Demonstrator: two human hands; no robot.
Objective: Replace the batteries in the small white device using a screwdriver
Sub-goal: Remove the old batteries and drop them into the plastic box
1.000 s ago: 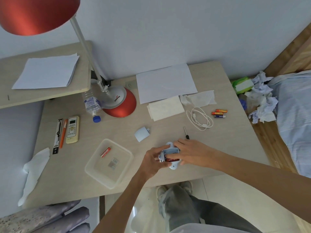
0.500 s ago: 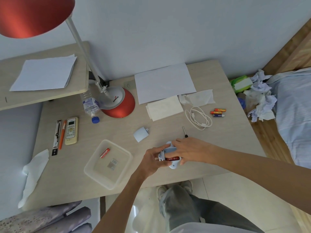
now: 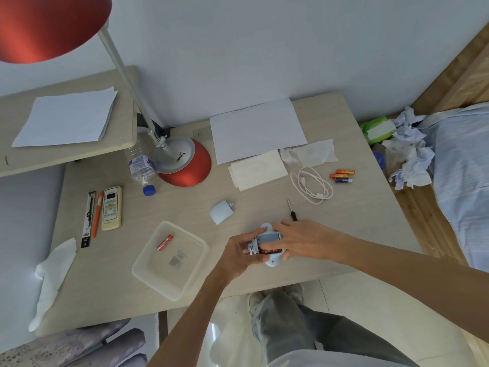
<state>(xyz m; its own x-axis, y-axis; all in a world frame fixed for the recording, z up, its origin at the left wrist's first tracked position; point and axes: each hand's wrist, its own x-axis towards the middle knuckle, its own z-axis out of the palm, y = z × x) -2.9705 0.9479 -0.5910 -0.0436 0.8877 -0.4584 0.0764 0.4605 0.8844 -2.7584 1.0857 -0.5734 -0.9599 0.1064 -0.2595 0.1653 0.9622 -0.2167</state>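
If the red battery [image 3: 270,251] springs free, it could roll off the desk [image 3: 185,202], since the white device [image 3: 272,261] sits just inside the near edge, lower centre of frame. The left hand [image 3: 238,251] grips the device's left end, fingers [image 3: 251,234] curled. The right hand [image 3: 304,241] lies across the open compartment with one fingertip on the battery. Pinch or press: cannot tell.

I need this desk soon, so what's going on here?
A person is changing batteries in a small white device. The left hand grips it with its compartment open, while a finger of the right hand presses on a red battery in the lower slot; the upper slot looks empty. The cover and screwdriver lie on the desk, with three spare batteries further right.
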